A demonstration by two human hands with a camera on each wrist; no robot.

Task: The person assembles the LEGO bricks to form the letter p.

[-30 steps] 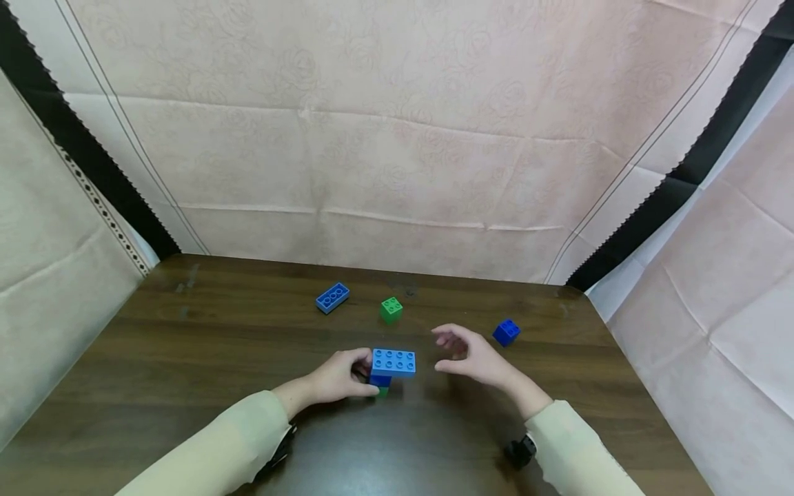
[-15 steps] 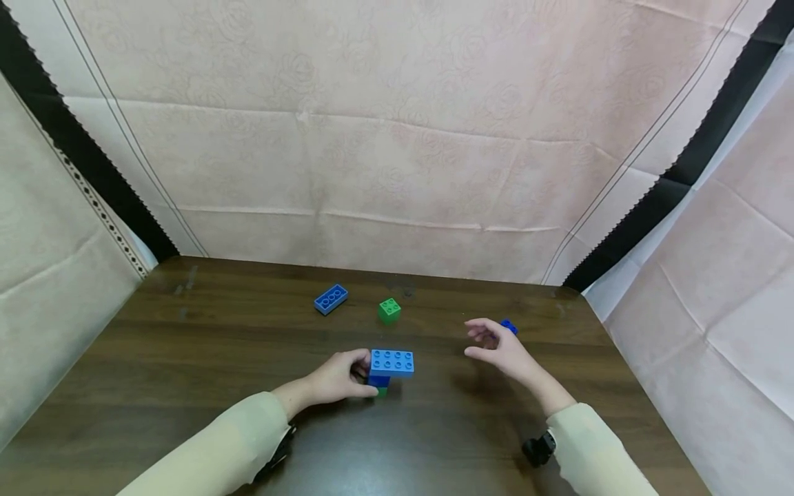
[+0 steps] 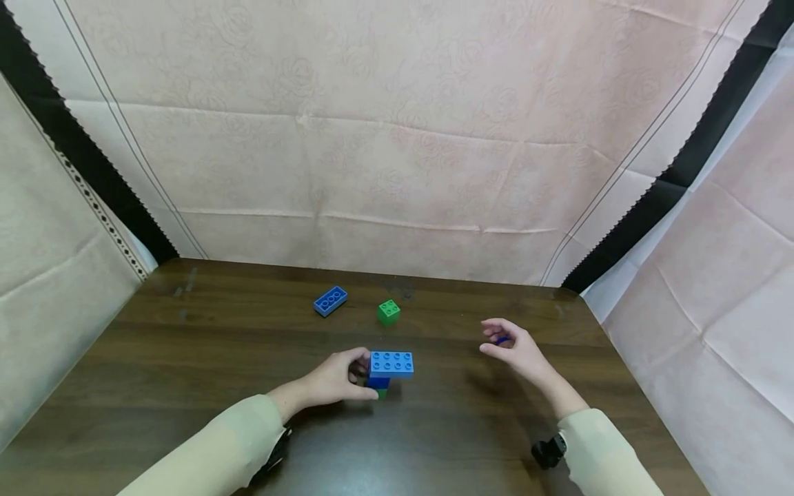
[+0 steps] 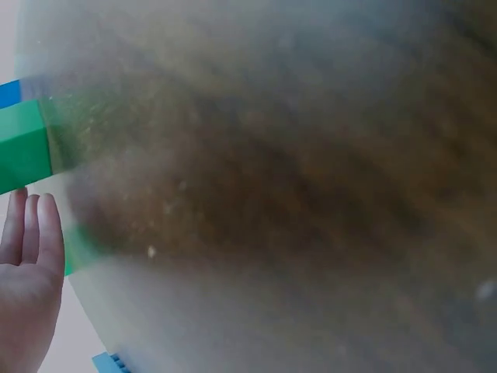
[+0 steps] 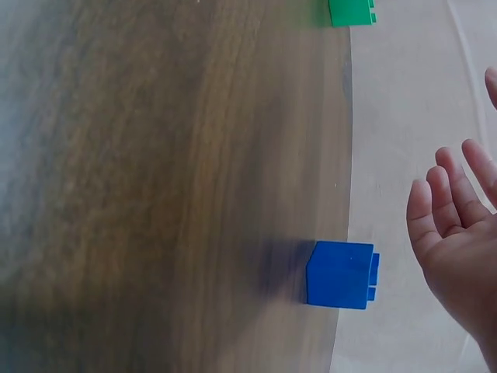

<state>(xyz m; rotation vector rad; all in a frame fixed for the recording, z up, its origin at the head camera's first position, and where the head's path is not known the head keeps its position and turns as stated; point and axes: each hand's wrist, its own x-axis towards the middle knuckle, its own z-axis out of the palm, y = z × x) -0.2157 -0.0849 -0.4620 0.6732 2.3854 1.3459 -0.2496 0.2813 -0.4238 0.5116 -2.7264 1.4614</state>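
A small stack of toy building bricks stands at the middle front of the table, with a light blue brick (image 3: 391,363) on top, a dark blue brick (image 3: 379,382) below it and a green brick (image 4: 22,146) at the bottom. My left hand (image 3: 331,377) grips this stack from its left side, thumb in front and fingers behind. On the right, my right hand (image 3: 517,353) hovers beside a loose dark blue brick (image 5: 340,275), fingers relaxed and apart from it in the right wrist view. From the head, that brick is mostly hidden by the hand.
Towards the back of the brown wooden table (image 3: 248,310) lie a blue brick (image 3: 331,301) and a small green brick (image 3: 389,312). A pale cloth (image 3: 372,138) hangs behind the table's far edge, with more cloth at both sides.
My right hand has moved right, away from the stack to the loose dark blue brick, which it now mostly covers. The left hand keeps its grip on the stack, nearly still.
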